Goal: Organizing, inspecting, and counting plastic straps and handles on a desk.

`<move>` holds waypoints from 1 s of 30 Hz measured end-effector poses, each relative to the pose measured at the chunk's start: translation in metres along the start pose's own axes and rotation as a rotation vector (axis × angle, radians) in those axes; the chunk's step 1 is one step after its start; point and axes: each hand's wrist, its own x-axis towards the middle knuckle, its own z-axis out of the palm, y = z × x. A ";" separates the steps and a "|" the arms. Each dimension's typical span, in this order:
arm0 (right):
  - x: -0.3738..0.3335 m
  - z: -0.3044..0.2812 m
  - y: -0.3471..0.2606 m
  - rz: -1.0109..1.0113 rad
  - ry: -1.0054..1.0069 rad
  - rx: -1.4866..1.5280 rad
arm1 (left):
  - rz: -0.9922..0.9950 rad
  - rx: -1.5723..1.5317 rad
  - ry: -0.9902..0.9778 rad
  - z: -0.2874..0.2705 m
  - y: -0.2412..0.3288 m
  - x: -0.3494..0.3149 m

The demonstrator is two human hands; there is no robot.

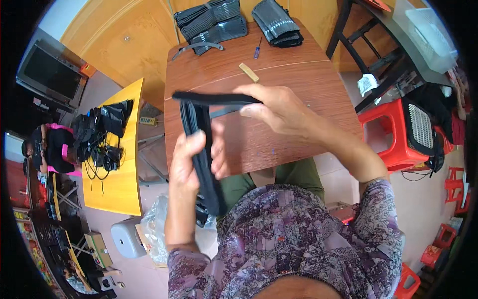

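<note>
A stack of long flat black straps (210, 193) stands upright in my left hand (185, 155), whose thumb and fingers are wrapped round it. Across the stack's top runs a single black strap (214, 98), level and slightly blurred. Its right end is pinched between the thumb and fingers of my right hand (273, 107). A grey strip (226, 110) shows just below that strap; which piece it belongs to I cannot tell. Both hands are over the near part of the brown table (308, 87).
Bundled black straps (219, 30) and a second black bundle (277, 24) lie at the table's far edge. A grey curved band (206, 45), a screwdriver (257, 51) and a tan block (249, 73) lie nearer. Left, a yellow table (122, 174) bears black cables; right stands a red stool (386, 117).
</note>
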 end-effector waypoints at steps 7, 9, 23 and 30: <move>-0.002 -0.092 0.050 0.532 0.162 -0.378 | 0.070 0.160 0.276 -0.020 0.022 -0.088; 0.004 -0.092 0.074 0.484 0.160 -0.284 | 0.191 0.223 0.312 -0.035 0.028 -0.105; 0.175 0.024 0.190 0.221 -0.284 -0.635 | 0.319 -0.180 0.305 -0.056 0.021 -0.037; 0.179 0.039 0.241 0.189 -0.399 -0.763 | 0.248 -0.031 0.320 -0.057 0.022 -0.024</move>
